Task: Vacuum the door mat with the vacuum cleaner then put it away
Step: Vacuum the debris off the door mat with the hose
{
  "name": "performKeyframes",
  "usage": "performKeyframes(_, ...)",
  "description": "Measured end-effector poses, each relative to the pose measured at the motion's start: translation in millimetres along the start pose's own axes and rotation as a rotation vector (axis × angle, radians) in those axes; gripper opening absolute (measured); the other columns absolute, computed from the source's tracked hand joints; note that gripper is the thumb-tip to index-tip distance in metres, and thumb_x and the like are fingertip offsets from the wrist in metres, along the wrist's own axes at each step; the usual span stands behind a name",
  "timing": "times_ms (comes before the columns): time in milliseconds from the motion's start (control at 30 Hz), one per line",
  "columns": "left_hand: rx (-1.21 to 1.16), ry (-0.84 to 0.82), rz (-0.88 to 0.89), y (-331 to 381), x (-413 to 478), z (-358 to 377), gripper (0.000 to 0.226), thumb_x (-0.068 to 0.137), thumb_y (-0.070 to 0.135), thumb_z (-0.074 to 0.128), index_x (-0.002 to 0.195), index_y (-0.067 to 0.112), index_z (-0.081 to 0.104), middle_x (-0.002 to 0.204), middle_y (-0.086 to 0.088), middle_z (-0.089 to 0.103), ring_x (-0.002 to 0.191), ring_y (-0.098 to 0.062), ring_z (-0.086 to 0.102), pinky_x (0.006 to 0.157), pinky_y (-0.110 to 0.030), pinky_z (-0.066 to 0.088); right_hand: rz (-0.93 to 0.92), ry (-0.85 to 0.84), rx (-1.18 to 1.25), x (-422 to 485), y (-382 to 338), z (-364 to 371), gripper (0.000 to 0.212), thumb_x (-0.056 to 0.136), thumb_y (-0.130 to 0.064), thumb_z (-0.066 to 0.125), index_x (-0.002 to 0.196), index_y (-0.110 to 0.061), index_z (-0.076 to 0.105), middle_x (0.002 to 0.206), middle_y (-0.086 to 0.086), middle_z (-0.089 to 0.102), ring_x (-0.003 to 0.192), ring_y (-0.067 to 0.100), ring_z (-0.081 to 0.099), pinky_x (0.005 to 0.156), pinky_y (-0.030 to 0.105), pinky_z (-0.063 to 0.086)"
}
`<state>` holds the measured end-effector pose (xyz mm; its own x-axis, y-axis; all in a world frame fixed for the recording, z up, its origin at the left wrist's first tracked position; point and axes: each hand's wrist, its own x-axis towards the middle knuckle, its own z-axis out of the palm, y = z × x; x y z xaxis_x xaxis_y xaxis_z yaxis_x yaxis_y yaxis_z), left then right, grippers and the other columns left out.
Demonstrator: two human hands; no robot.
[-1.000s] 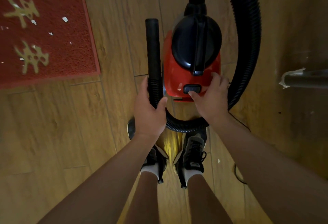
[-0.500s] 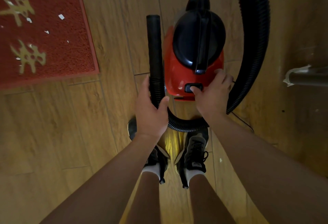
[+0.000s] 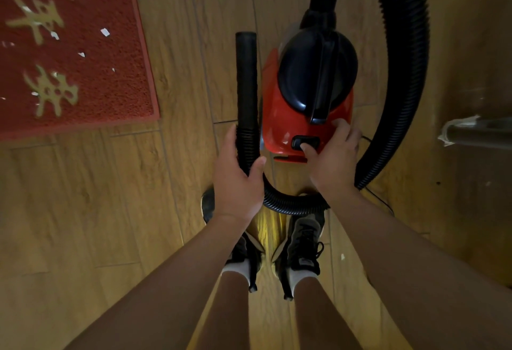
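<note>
Vacuum cleaner (image 3: 279, 117), one unit, red body with black top, stands on the wooden floor (image 3: 110, 211) directly ahead of two black shoes (image 3: 304, 239). I count one black ribbed hose (image 3: 401, 72); it loops from the front of the unit round its right side, passes behind it and ends in a straight tube on its left. Left hand (image 3: 235, 183): fingers and thumb clamped round the hose just below that tube. Right hand (image 3: 332, 161): thumb tip pressed on the one black switch (image 3: 304, 142) at the rear of the body, fingers apart, resting on the red shell. One red door mat (image 3: 83, 72) lies at upper left, apart from the unit; I count at least six white scraps on it.
</note>
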<state>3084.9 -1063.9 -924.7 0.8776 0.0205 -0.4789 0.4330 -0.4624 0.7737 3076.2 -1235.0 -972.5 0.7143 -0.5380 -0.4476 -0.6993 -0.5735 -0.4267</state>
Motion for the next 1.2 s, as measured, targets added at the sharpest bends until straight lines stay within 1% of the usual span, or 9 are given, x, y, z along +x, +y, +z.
performKeyframes(100, 0.006, 0.007, 0.011, 5, 0, -1, 0.065, 0.094, 0.012, 0.067, 0.148, 0.034, 0.039, 0.129, 0.016, 0.059, 0.123, -0.01, 0.057, 0.105, -0.044, 0.05, -0.007, -0.03, 0.008, -3, 0, -6, 0.076, 0.081, -0.035, 0.081, 0.14, -0.01, 0.039, 0.143, 0.014, 0.035, 0.128, 0.035, 0.048, 0.107, 0.043, 0.043)
performKeyframes(233, 0.005, 0.032, 0.021, 13, -3, -4, 0.067, 0.094, 0.013, 0.067, 0.141, 0.05, 0.036, 0.127, 0.021, 0.057, 0.121, -0.011, 0.059, 0.104, -0.045, 0.051, -0.023, -0.067, 0.031, -9, -3, -15, 0.079, 0.081, -0.036, 0.081, 0.142, -0.009, 0.039, 0.144, 0.014, 0.036, 0.128, 0.032, 0.047, 0.107, 0.046, 0.046)
performKeyframes(400, -0.013, 0.065, -0.005, 21, -3, -12, 0.07, 0.095, 0.015, 0.068, 0.137, 0.057, 0.032, 0.124, 0.029, 0.057, 0.117, -0.013, 0.062, 0.102, -0.044, 0.053, -0.06, -0.105, 0.039, -17, -11, -29, 0.075, 0.082, -0.041, 0.079, 0.14, -0.011, 0.042, 0.142, 0.01, 0.038, 0.124, 0.026, 0.05, 0.102, 0.043, 0.051)
performKeyframes(533, -0.036, 0.069, -0.029, 23, -2, -21, 0.063, 0.095, 0.016, 0.068, 0.145, 0.04, 0.039, 0.129, 0.019, 0.059, 0.116, -0.017, 0.064, 0.1, -0.046, 0.054, -0.098, -0.129, 0.041, -26, -22, -39, 0.07, 0.081, -0.044, 0.078, 0.136, -0.017, 0.044, 0.141, 0.004, 0.038, 0.12, 0.023, 0.054, 0.099, 0.042, 0.054)
performKeyframes(600, -0.045, 0.084, -0.047, 26, -3, -27, 0.065, 0.095, 0.016, 0.068, 0.145, 0.043, 0.037, 0.129, 0.019, 0.059, 0.115, -0.018, 0.065, 0.1, -0.047, 0.054, -0.121, -0.14, 0.055, -31, -31, -43, 0.068, 0.081, -0.043, 0.078, 0.135, -0.018, 0.046, 0.14, 0.002, 0.038, 0.12, 0.021, 0.054, 0.099, 0.042, 0.053)
performKeyframes(767, -0.094, 0.129, -0.089, 37, -4, -45, 0.065, 0.096, 0.015, 0.067, 0.15, 0.033, 0.037, 0.127, 0.021, 0.059, 0.115, -0.018, 0.065, 0.101, -0.046, 0.053, -0.192, -0.187, 0.038, -52, -57, -50, 0.068, 0.084, -0.04, 0.078, 0.139, -0.018, 0.045, 0.139, -0.003, 0.038, 0.117, 0.011, 0.049, 0.1, 0.036, 0.051)
performKeyframes(900, -0.114, 0.157, -0.098, 44, -2, -61, 0.065, 0.097, 0.019, 0.067, 0.153, 0.028, 0.037, 0.134, 0.011, 0.059, 0.117, -0.02, 0.064, 0.103, -0.047, 0.052, -0.307, -0.306, 0.024, -69, -82, -51, 0.069, 0.087, -0.041, 0.074, 0.144, -0.019, 0.042, 0.142, -0.006, 0.039, 0.123, 0.01, 0.046, 0.101, 0.029, 0.045)
performKeyframes(1067, -0.15, 0.196, -0.117, 48, 4, -88, 0.06, 0.096, 0.025, 0.067, 0.149, 0.033, 0.04, 0.121, 0.028, 0.057, 0.111, -0.017, 0.066, 0.098, -0.047, 0.055, -0.483, -0.476, -0.094, -90, -107, -45, 0.072, 0.092, -0.05, 0.064, 0.151, -0.019, 0.035, 0.147, -0.006, 0.04, 0.134, 0.01, 0.042, 0.103, 0.027, 0.042)
performKeyframes(1200, -0.164, 0.242, -0.138, 47, 11, -110, 0.067, 0.094, 0.033, 0.068, 0.153, 0.032, 0.037, 0.131, 0.011, 0.062, 0.113, -0.019, 0.066, 0.099, -0.05, 0.054, -0.541, -0.539, -0.152, -102, -129, -42, 0.075, 0.093, -0.052, 0.062, 0.153, -0.019, 0.032, 0.147, -0.004, 0.045, 0.134, 0.01, 0.044, 0.106, 0.03, 0.043)
